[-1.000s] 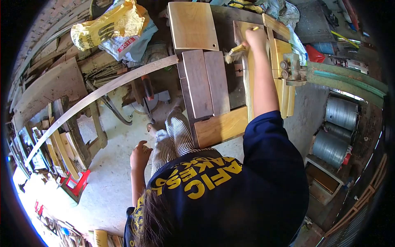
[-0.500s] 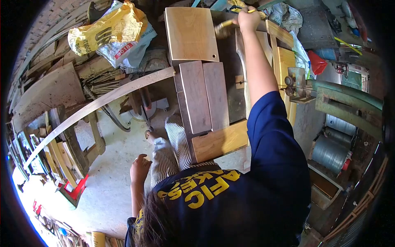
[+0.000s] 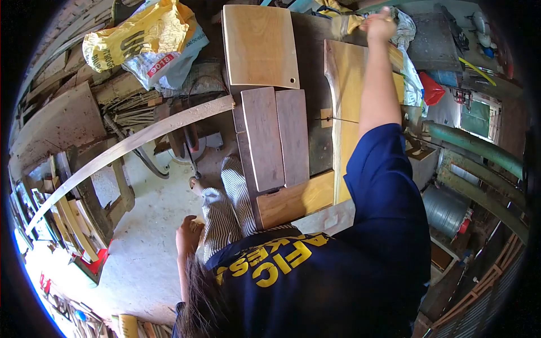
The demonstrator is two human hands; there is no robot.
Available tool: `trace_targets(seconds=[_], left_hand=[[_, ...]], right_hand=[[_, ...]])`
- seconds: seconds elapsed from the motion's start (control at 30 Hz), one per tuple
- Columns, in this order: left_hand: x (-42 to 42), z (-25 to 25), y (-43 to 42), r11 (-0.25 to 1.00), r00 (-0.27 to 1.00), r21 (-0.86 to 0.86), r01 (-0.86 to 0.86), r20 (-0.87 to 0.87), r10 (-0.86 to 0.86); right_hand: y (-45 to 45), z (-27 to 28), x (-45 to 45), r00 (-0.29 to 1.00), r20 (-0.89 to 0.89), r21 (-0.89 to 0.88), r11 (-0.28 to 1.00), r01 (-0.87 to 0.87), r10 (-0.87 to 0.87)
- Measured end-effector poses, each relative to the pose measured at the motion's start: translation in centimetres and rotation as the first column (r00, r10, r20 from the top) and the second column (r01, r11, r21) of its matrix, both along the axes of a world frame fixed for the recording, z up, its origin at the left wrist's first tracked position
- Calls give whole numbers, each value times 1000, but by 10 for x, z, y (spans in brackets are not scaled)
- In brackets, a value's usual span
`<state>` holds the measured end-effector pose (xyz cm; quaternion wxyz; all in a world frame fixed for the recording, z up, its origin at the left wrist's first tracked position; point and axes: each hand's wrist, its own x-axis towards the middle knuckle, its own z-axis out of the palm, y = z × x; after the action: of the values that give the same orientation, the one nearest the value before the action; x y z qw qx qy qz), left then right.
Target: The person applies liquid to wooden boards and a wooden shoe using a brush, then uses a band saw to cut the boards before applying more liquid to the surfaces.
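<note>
My right hand (image 3: 380, 26) is closed round the handle of a brush (image 3: 346, 25), stretched over the far end of the dark work surface (image 3: 321, 152). The brush is blurred. Beneath my right arm lies a long yellowish board (image 3: 349, 73) with a wavy edge. To its left are two dark brown boards (image 3: 262, 138) side by side and a light board (image 3: 261, 45) with a small hole. A yellow-brown board (image 3: 296, 198) lies across the near end. My left hand (image 3: 189, 234) hangs beside my striped trouser leg with its fingers curled; what they hold, if anything, is hidden.
A long curved wooden strip (image 3: 132, 146) crosses the left side. Plastic sacks (image 3: 146, 42) and stacked wood scraps lie at the upper left. A circular-bladed tool (image 3: 194, 147) stands on the floor. At right are a green metal beam (image 3: 476, 147) and a metal drum (image 3: 445, 211).
My right hand has moved right with the brush, after reaching farther along the surface. The view has shifted, showing more of the wavy-edged board. My left hand still hangs low.
</note>
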<state>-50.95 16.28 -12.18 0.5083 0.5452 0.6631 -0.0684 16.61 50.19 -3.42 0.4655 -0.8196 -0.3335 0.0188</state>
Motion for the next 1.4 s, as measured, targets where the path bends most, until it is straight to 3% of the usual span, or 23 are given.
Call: trace_targets(seconds=[0.03,0.1,0.17,0.2,0.23,0.3,0.4,0.43,0.5,0.53,0.57,0.6,0.63,0.67,0.87,1.03,1.1,1.17,1.2,1.23,1.27,1.3,1.4], left_hand=[[-1,0,-1,1000,1000,-12,21,-18,-21],[-3,-4,0,999,999,-28,30,-19,-31],[1,-6,5,999,999,-40,34,-18,-35],[3,-4,9,998,999,-40,47,-25,-48],[5,-3,14,998,998,-39,59,-33,-60],[10,0,23,998,997,-24,67,-31,-67],[11,1,29,997,996,-7,83,-18,-83],[11,1,32,997,997,3,72,-4,-72],[8,-4,31,998,997,1,71,12,-71],[6,-7,31,998,998,-3,61,28,-61],[6,-8,32,998,998,0,62,31,-62],[7,-9,33,997,997,-12,82,-2,-82],[7,-8,32,994,994,-31,103,-37,-104],[7,-7,32,994,994,-35,105,-37,-107],[10,-3,39,996,997,-44,79,-14,-79],[1,-17,27,993,996,-102,67,-44,-72],[3,-17,25,993,995,-95,74,-62,-80],[3,-15,25,993,992,-85,83,-82,-90],[5,-14,26,993,992,-78,92,-80,-99],[6,-13,26,992,991,-72,100,-78,-105],[6,-13,26,993,992,-70,95,-78,-101],[6,-13,26,996,996,-56,75,-53,-78],[-5,-29,15,999,1000,-35,2,3,-2]], right_hand=[[0,10,2,980,-196,182,981,70,-34],[0,12,2,988,-111,191,973,127,-107],[0,-16,18,865,501,-84,996,37,10],[9,-37,32,879,455,-179,981,-69,145],[22,-54,45,583,781,-159,974,-162,225],[16,-3,6,945,219,-310,936,-168,242],[14,14,24,918,-333,191,969,-156,213],[15,10,25,920,-332,193,970,-151,209],[19,-17,25,940,277,-140,976,-166,200],[31,-52,38,782,596,-116,983,-142,183],[34,-52,25,740,618,-119,962,-244,264],[29,-21,-3,949,176,-106,963,-248,263],[22,9,-27,928,-313,-99,965,-245,203],[23,5,-14,836,-411,169,932,-321,363],[28,-15,-31,953,225,-73,979,-191,203],[43,6,-37,920,-320,329,937,-115,225],[40,-4,-29,925,336,54,977,-208,178],[26,-1,-71,929,331,-159,980,-115,163],[42,-43,-27,754,612,-12,957,-291,237],[39,-29,-43,752,614,-9,955,-297,240],[32,-13,-57,958,109,220,934,-282,263],[27,3,-74,848,-422,399,906,-143,320],[28,25,-116,866,-339,364,900,-239,367]])
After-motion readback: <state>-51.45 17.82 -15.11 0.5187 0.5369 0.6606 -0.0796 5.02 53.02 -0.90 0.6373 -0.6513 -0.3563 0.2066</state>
